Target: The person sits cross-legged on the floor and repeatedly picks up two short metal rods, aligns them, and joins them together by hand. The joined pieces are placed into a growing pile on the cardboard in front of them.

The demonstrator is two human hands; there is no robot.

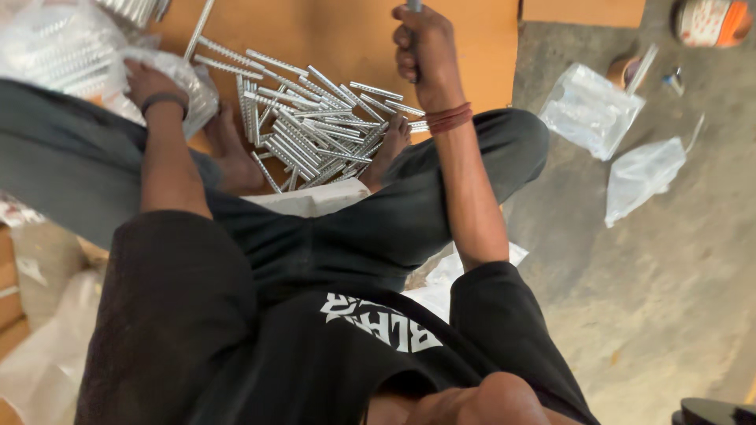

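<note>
Sitting cross-legged on a concrete floor [654, 315], one person looks down past a black shirt and dark trousers. Landmark: the pile of grooved metal strips [315, 126], several dozen, too tangled to count exactly, lying on brown board [346, 39] between two bare feet. Right of the pile, the right hand [425, 51] is closed in a fist around one grey rod [413, 6], which runs off the top edge. Left of the pile, the left hand [153, 83] rests on a clear plastic bag [71, 51] holding more strips; whether its fingers are curled cannot be told. Well right of the pile, two more clear bags [591, 106] lie on the concrete. Beyond them, one orange-and-white container [713, 20].
</note>
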